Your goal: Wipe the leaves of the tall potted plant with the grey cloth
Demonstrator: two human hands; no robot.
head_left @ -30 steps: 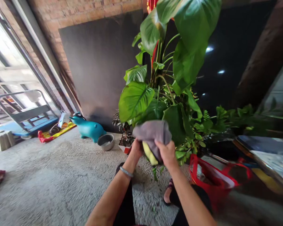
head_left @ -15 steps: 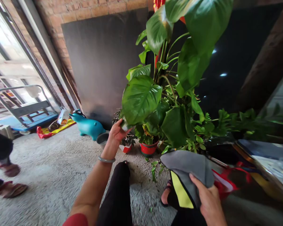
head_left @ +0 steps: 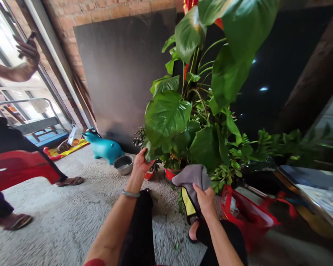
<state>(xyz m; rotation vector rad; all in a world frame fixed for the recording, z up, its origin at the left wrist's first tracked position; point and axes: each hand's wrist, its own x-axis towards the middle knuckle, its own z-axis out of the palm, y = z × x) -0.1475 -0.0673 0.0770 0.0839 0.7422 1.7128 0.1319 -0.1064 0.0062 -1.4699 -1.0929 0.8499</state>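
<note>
My left hand (head_left: 141, 165), with a bangle at the wrist, grips the edge of a low green leaf (head_left: 149, 150) between thumb and fingers. That leaf belongs to a tall broad-leaved potted plant (head_left: 168, 116) in front of me, and larger leaves overlap it. In my right hand (head_left: 205, 199) is a cloth (head_left: 195, 176), grey on one face and yellow on the other, bunched in closed fingers just below the lower leaves. The plant's red pot (head_left: 170, 173) shows partly behind the cloth.
A steel bowl (head_left: 123, 164) and a blue toy animal (head_left: 105, 147) stand left of the plant. To the right is a red bag (head_left: 245, 218). At far left, a person carries a red plastic stool (head_left: 19, 168) near a trolley (head_left: 36, 125).
My right hand has brought the cloth leftward and up towards the plant. My left hand has shifted slightly right and down on the leaf. Another person with a red stool has come into view.
</note>
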